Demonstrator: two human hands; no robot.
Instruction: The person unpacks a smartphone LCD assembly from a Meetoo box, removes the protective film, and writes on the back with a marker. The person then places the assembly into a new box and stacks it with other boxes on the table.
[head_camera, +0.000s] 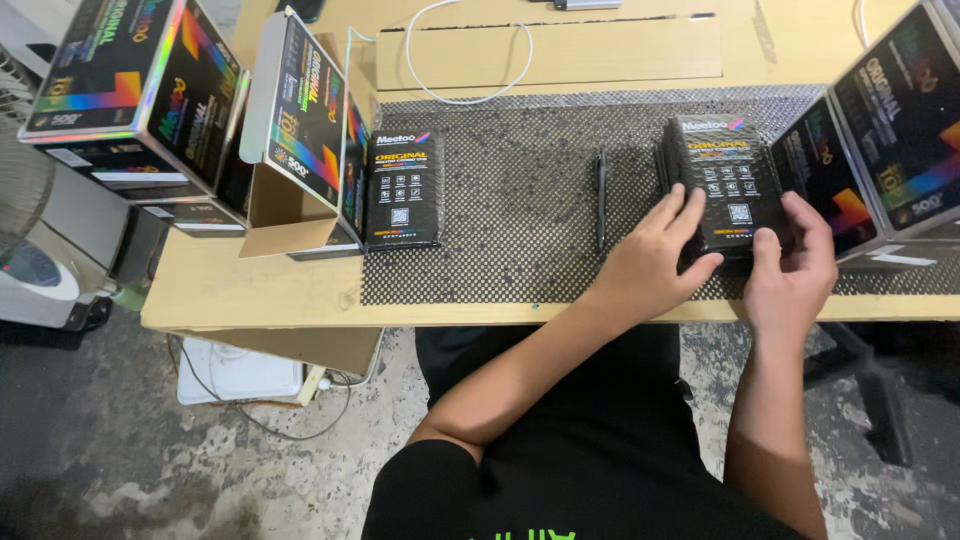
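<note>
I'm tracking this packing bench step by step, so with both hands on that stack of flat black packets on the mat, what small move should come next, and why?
Probably square the stack of flat black printed packets between both palms. The left hand presses its near left edge and the right hand its near right corner, and the stack sits slightly skewed on the black perforated mat. The open cardboard carton stands far left, so carrying it comes later.

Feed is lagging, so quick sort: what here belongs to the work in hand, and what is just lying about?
In hand:
left hand and right hand on a stack of black packs
lone pack
open box
mat

Lying about:
pen
white cable
fan
</note>
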